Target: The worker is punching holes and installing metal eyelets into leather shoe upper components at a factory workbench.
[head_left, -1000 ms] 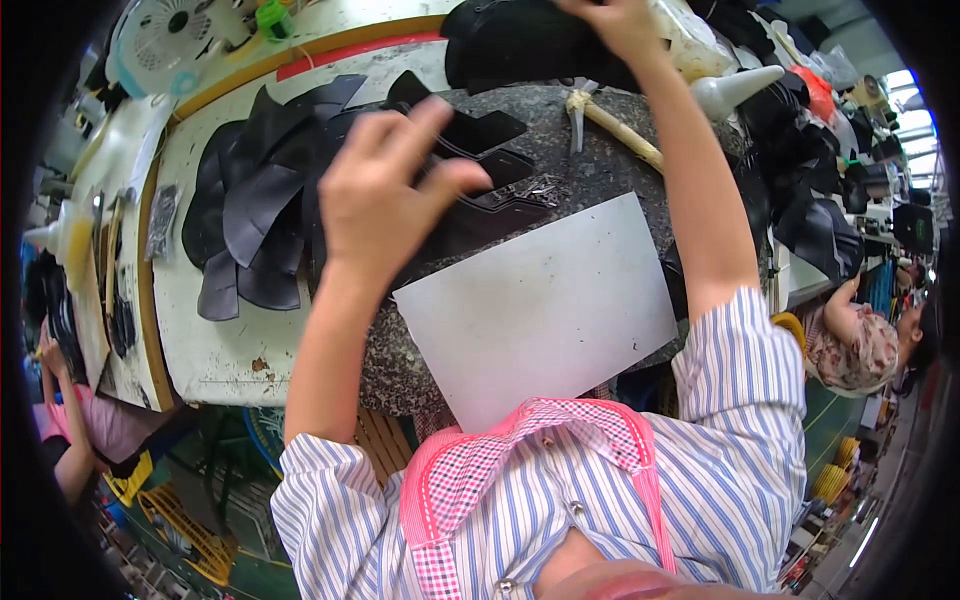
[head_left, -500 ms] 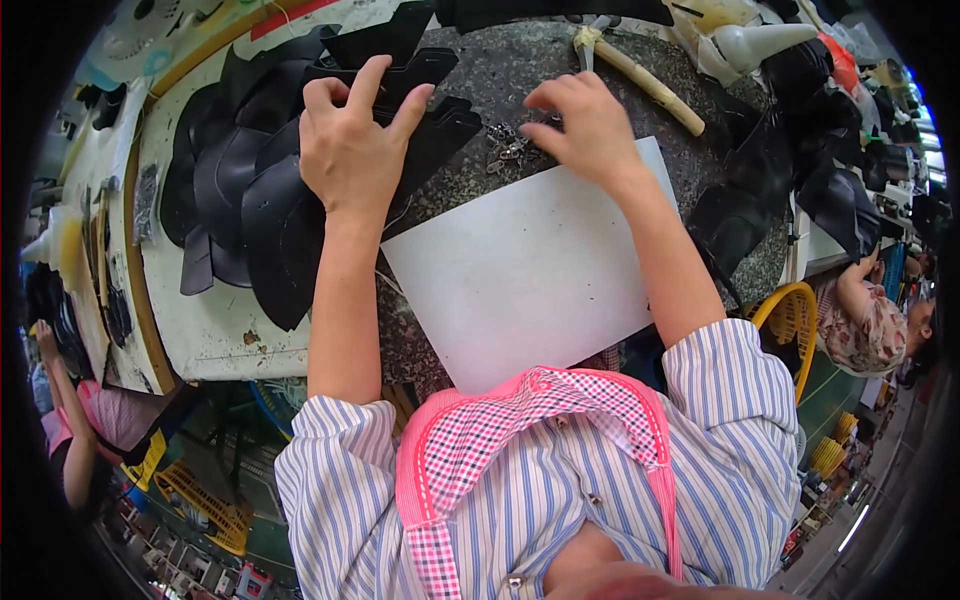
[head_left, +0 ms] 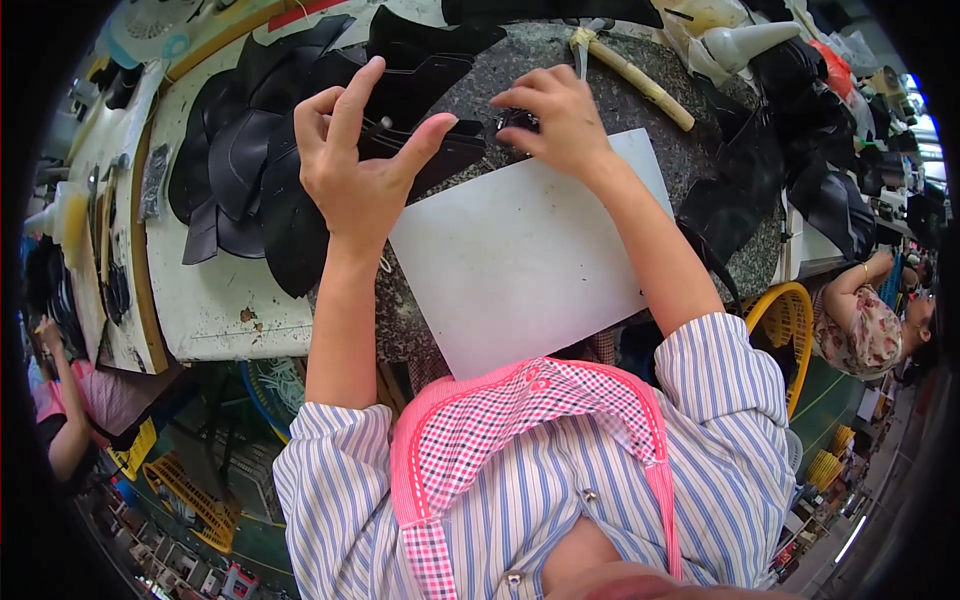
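Note:
My left hand (head_left: 355,165) is raised beside a stack of black leather-like pieces (head_left: 240,150), index finger and thumb spread wide. A small shiny round bit (head_left: 386,122) shows between that finger and thumb; I cannot tell whether it touches the hand. My right hand (head_left: 562,120) hovers with curved fingers, thumb apart from the index finger, over a small heap of metal fittings (head_left: 518,122) that it partly covers. In front of both hands a white sheet or board (head_left: 530,260) lies slanted on the dark speckled tabletop (head_left: 460,105).
A hammer (head_left: 640,82) with a pale handle lies beyond my right hand. More black pieces (head_left: 735,190) and a white nozzle bottle (head_left: 750,42) are at the right. Yellow baskets (head_left: 790,320) stand below the table edge. Other people sit at both sides.
My left thumb and index finger have spread farther apart. The right hand has shifted left over the metal fittings. The whole view has also tilted slightly.

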Motion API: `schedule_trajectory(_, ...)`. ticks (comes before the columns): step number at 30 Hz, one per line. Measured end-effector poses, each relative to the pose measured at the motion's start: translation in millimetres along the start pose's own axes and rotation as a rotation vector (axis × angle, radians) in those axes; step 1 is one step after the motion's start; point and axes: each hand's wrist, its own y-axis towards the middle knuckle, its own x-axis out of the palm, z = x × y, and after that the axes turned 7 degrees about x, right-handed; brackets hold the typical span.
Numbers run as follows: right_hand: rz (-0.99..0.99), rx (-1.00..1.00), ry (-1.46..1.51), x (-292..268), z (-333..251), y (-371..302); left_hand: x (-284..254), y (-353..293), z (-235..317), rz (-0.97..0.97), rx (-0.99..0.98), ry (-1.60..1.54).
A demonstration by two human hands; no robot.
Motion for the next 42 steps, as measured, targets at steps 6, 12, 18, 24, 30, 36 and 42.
schedule_trajectory(6,-0.222,-0.08,-0.149,-1,-8,8,-7,7,16,0.055,0.028,-0.109)
schedule_trajectory(12,0.046,0.175,0.394,-29,-18,-8,-19,-11,45,-0.143,-0.117,-0.405)
schedule_trajectory(18,-0.22,0.429,1.584,-51,-67,-38,-13,-25,58,-0.261,-0.356,-0.7)
schedule_trajectory(24,-0.251,0.084,1.046,-59,-70,-37,-27,-26,49,-0.34,-0.372,-0.879)
schedule_trajectory(30,-0.32,0.071,1.071,-62,-69,-35,-29,-31,44,-0.476,-0.522,-1.117)
schedule_trajectory(36,-0.477,0.157,1.382,-44,-66,-42,-24,-45,31,-0.603,-0.759,-1.518)
schedule_trajectory(42,-0.389,0.159,1.465,-31,-76,-39,-39,-38,44,-0.501,-0.883,-1.361)
